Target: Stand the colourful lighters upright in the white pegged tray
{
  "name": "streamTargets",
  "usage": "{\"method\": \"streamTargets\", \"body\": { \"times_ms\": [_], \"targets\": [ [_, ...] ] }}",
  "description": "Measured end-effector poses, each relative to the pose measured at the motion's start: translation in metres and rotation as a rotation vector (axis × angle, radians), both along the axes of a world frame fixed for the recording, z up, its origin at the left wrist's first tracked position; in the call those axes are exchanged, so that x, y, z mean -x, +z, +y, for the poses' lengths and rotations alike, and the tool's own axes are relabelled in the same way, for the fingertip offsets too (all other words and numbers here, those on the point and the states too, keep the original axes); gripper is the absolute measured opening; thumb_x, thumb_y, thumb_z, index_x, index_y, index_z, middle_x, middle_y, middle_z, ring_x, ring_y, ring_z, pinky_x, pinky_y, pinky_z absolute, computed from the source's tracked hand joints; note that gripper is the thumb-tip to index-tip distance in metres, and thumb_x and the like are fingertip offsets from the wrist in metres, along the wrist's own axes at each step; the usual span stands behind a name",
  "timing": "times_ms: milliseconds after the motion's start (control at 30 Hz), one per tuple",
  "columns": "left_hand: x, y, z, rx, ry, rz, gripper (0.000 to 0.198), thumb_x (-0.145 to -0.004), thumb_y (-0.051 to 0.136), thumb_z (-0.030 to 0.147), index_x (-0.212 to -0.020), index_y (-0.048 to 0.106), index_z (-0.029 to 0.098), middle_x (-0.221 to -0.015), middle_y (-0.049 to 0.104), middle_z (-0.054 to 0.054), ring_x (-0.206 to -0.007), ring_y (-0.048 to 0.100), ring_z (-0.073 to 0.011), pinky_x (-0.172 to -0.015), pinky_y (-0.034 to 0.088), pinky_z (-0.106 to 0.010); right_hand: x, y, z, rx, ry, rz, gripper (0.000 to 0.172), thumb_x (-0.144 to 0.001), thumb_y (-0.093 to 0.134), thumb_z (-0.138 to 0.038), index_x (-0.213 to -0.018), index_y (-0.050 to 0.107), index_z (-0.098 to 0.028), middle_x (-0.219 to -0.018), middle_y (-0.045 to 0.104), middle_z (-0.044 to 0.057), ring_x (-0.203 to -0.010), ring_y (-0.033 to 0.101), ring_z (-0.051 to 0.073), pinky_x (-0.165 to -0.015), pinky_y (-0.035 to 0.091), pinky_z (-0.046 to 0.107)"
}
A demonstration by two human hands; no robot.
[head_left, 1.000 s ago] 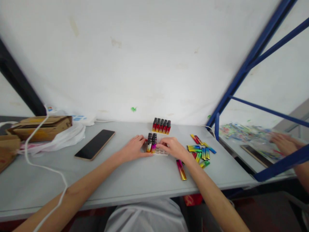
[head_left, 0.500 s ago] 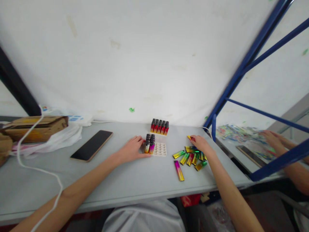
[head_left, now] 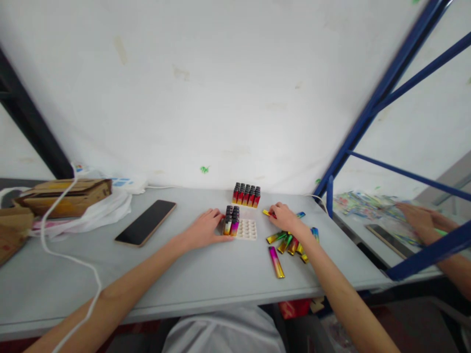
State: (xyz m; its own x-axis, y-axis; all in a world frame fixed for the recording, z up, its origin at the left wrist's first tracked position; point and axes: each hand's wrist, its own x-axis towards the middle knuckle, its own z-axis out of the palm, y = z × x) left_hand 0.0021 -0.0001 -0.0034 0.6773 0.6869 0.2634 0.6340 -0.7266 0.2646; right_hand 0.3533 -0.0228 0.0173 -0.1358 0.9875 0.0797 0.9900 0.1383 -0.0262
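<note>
My left hand [head_left: 206, 228] is curved around the left end of a white holed tray [head_left: 247, 229], thumb at the front and fingers behind. Several upright lighters [head_left: 231, 223] with black tops fill the tray's left holes; its right holes are bare. Pinched in my right hand [head_left: 286, 218] is a yellow and red lighter [head_left: 267, 213], just right of the tray and above the table. Below that hand lies a loose pile of shiny lighters [head_left: 290, 243], partly hidden by my wrist. One purple and gold lighter [head_left: 276, 263] lies apart, nearer the front edge.
Behind the tray stands a block of upright red lighters [head_left: 246, 195]. A phone [head_left: 146, 222], a cardboard box [head_left: 66, 198] and a white cable [head_left: 69, 257] are at left. Blue metal bars [head_left: 353, 127] rise at right, where another person's hands [head_left: 419, 218] work beyond.
My right hand has moved left from the pile toward the tray, carrying the yellow and red lighter. My left hand keeps its place at the tray. The view has shifted slightly.
</note>
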Motion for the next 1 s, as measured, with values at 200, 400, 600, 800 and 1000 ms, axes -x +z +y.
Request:
{"method": "streamTargets", "body": {
  "times_ms": [200, 400, 600, 800, 1000],
  "targets": [
    [-0.001, 0.001, -0.001, -0.002, 0.013, 0.039, 0.065, -0.087, 0.073, 0.078, -0.111, 0.07, 0.018, -0.115, 0.068, -0.015, -0.11, 0.066, -0.0356, -0.1, 0.053, -0.048, 0.019, -0.003, 0.006, -0.047, 0.102, 0.136, 0.016, -0.101, 0.069, -0.032, -0.099, 0.071, -0.016, -0.113, 0.072, 0.014, -0.102, 0.068, 0.025, -0.094, 0.05, 0.036],
    [-0.001, 0.0, -0.002, -0.013, 0.015, 0.031, 0.066, -0.087, 0.073, 0.079, -0.113, 0.07, 0.018, -0.118, 0.068, -0.015, -0.11, 0.066, -0.035, -0.102, 0.052, -0.047, 0.033, 0.014, 0.013, -0.016, 0.193, 0.681, 0.028, -0.095, 0.072, -0.045, -0.103, 0.059, -0.021, -0.076, 0.07, -0.002, -0.064, 0.062, 0.017, -0.063, 0.048, 0.028],
    [0.0, -0.001, -0.002, -0.023, 0.008, 0.006, 0.063, -0.087, 0.075, 0.077, -0.113, 0.071, 0.02, -0.117, 0.069, -0.014, -0.11, 0.066, -0.0345, -0.101, 0.053, -0.046, 0.063, 0.035, 0.011, -0.004, 0.179, 1.169, 0.056, -0.084, 0.074, -0.071, -0.109, 0.069, -0.021, -0.072, 0.061, -0.004, -0.054, 0.047, 0.012, -0.049, 0.037, 0.025],
    [0.0, -0.002, 0.0, -0.008, -0.003, -0.008, 0.067, -0.086, 0.072, 0.081, -0.111, 0.071, 0.019, -0.115, 0.069, -0.014, -0.109, 0.065, -0.035, -0.101, 0.052, -0.048, 0.076, 0.019, 0.014, -0.095, 0.116, 1.285, 0.062, -0.081, 0.073, -0.081, -0.082, 0.068, -0.019, -0.069, 0.057, -0.001, -0.062, 0.045, 0.014, -0.055, 0.038, 0.028],
    [0.001, -0.003, 0.0, -0.008, -0.004, -0.003, 0.067, -0.087, 0.069, 0.083, -0.111, 0.07, 0.02, -0.115, 0.068, -0.013, -0.109, 0.065, -0.0337, -0.101, 0.052, -0.046, 0.076, 0.001, 0.012, -0.054, 0.197, 1.181, 0.069, -0.093, 0.048, -0.091, -0.084, 0.06, -0.023, -0.08, 0.063, 0.002, -0.076, 0.061, 0.021, -0.072, 0.054, 0.033]
  ]
}}
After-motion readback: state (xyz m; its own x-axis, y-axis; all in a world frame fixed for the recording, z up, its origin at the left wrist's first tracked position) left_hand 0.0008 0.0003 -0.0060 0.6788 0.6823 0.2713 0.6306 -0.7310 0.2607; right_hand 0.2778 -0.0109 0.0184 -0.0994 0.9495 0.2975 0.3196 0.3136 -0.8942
